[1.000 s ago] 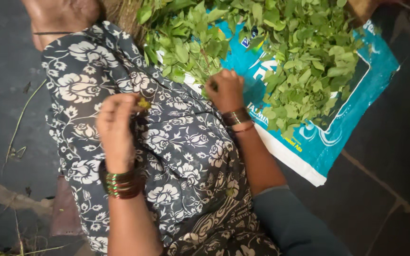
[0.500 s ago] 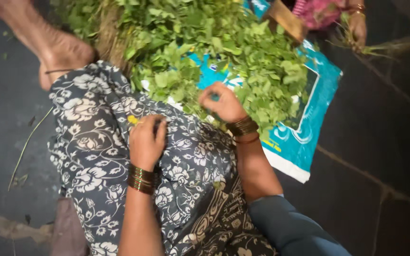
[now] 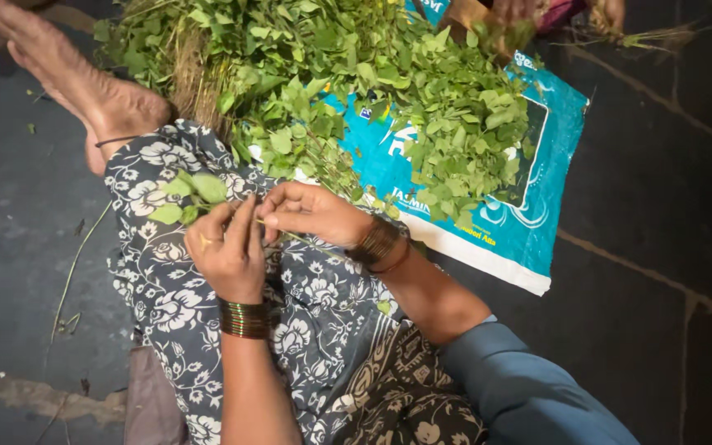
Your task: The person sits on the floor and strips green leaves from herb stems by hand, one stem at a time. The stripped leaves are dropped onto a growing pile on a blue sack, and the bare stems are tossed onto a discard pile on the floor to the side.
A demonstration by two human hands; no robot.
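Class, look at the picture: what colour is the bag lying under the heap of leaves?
The bag is teal blue with a white edge, seen in the head view.

I see my left hand (image 3: 228, 251) and my right hand (image 3: 311, 213) close together over my lap, on the flower-print blue and white cloth (image 3: 315, 330). A small leafy green sprig (image 3: 191, 194) sticks out to the left of my left hand. A big heap of green leaves (image 3: 422, 99) lies farther out, on a flat teal plastic sack (image 3: 521, 231) spread on the dark stone floor (image 3: 661, 330). My bare foot (image 3: 84, 91) rests left of the heap. Another person's hand (image 3: 529, 10) is at the far edge, beyond the sack.
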